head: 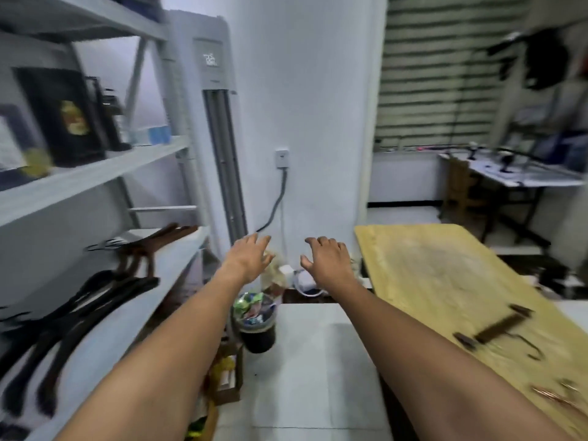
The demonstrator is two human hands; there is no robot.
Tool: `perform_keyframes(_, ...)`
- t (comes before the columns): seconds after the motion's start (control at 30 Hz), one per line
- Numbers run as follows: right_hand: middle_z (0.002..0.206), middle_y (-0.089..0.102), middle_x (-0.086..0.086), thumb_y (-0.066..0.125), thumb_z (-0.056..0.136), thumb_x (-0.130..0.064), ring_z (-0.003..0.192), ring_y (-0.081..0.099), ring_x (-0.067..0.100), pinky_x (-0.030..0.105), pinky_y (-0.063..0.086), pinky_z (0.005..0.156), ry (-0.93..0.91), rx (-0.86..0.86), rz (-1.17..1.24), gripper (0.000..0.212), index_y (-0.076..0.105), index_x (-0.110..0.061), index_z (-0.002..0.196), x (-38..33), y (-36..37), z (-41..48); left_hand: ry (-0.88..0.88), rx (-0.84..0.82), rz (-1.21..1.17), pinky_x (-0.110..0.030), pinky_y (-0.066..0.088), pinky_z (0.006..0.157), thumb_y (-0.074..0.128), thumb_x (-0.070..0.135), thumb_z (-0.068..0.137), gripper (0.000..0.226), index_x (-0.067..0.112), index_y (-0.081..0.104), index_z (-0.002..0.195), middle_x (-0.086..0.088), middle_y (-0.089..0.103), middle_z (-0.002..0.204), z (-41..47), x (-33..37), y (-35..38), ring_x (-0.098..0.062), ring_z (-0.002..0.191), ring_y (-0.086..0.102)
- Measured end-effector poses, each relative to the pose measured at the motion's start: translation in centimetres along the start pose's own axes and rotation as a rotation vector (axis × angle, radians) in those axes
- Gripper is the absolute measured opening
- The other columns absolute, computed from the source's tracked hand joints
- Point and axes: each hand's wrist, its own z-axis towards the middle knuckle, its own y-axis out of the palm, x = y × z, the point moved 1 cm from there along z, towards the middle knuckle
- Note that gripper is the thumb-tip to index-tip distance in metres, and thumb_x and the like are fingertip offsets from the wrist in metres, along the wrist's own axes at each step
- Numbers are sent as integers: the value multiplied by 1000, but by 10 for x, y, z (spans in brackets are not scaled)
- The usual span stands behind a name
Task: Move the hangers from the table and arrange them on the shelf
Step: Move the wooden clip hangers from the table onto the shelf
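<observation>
Two bare hands are reaching out ahead of us, over the floor between shelf and table. Our left hand (249,257) is hovering in the air with fingers spread and relaxed, gripping nothing. Our right hand (327,261) is doing likewise, palm down, fingers loosely bent, nothing in it. The two are near each other and not touching.

At our left, on the lowest visible board of the grey metal shelf (133,307), a heap of dark hangers (73,313) is lying close to us. A few brown wooden hangers (149,246) are lying further back on the same board.

At our right, on the pale wooden table (429,272), one dark clip hanger (496,327) is lying flat, its hook on the near side. A copper-coloured item (553,396) near the table's near edge is too blurred for us to name.

Below the hands, a dark bin (256,335) full of wrappers is standing on the floor. A tall white air conditioner (216,122) is standing beyond the shelf.
</observation>
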Motion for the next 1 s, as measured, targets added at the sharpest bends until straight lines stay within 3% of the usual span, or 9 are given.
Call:
perform_keyframes(0.43,136,47,9,38,97,-40,124,43,28,40,31,103,565,-70,-146,49,35,-20,141,222,1,-58,556,-29,-59,-37,18,116,29,43,100,55,19,17,149,-13,20,155,132,245,44,-28,143,20)
perform_keyframes(0.77,137,46,10,36,98,-40,126,41,29,41,31,104,877,-5,-187,49,35,-18,141,294,5,-38,820,-75,-15,-37,18,116,25,43,101,55,20,13,150,-10,16,156,217,326,66,-26,143,17)
perform_keyframes(1.0,135,47,9,39,96,-37,126,40,28,41,30,104,1101,-6,-184,47,38,-17,138,330,11,-63,1035,-68,-61,-36,22,114,29,42,101,55,18,19,149,-11,23,154,222,400,85,-25,141,23)
